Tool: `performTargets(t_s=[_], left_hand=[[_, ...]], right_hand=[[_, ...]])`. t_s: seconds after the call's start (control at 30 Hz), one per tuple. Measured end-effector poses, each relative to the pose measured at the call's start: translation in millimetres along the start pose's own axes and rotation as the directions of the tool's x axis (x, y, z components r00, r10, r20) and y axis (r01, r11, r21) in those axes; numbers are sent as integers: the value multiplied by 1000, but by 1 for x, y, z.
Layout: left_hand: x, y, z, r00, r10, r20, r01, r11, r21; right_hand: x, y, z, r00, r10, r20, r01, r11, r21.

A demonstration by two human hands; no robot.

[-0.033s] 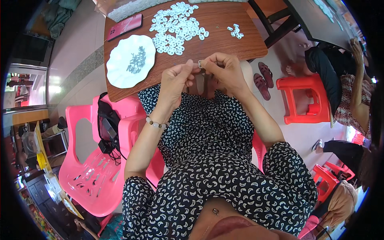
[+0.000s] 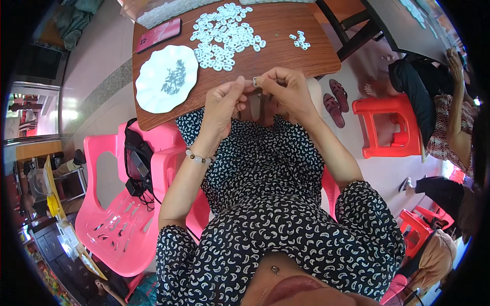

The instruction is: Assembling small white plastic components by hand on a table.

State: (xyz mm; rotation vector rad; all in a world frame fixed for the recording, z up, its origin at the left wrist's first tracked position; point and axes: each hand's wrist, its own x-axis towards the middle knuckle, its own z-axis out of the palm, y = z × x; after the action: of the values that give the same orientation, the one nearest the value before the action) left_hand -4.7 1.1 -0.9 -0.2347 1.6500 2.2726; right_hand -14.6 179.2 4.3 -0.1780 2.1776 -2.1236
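Observation:
Just past the near table edge, my two hands meet at the fingertips. A small white two-holed oval piece (image 2: 255,81) is pinched between the thumb and forefinger of my right hand (image 2: 290,93). My left hand (image 2: 223,102) has its thumb and forefinger pressed together beside that piece; whatever lies between them is too small to make out. A heap of similar white pieces (image 2: 224,38) spreads over the brown table (image 2: 265,58), with a few more pieces (image 2: 300,40) apart on the right. Tiny dark grey bits (image 2: 175,77) lie on a white wavy-rimmed plate (image 2: 148,94) at the left.
A pink phone-like case (image 2: 159,35) lies behind the plate. To my left stands a pink chair (image 2: 109,229) with a black bag (image 2: 137,153) hanging on it. At right are sandals (image 2: 334,109), a red stool (image 2: 390,125) and a seated person (image 2: 451,122).

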Motion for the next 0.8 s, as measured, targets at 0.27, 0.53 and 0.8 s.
performTargets(t_s=[0.27, 0.53, 0.8], left_hand=[[17, -1, -13, 986, 155, -59, -145, 980, 137], [50, 8, -20, 815, 580, -6, -399, 568, 720], [81, 49, -45, 721, 670, 177, -352, 135, 926]], right_hand=[[-5, -1, -14, 999, 38, -27, -35, 995, 93], [-13, 9, -44, 987, 109, -115, -96, 989, 115], [-18, 2, -46, 991, 64, -119, -48, 990, 133]])
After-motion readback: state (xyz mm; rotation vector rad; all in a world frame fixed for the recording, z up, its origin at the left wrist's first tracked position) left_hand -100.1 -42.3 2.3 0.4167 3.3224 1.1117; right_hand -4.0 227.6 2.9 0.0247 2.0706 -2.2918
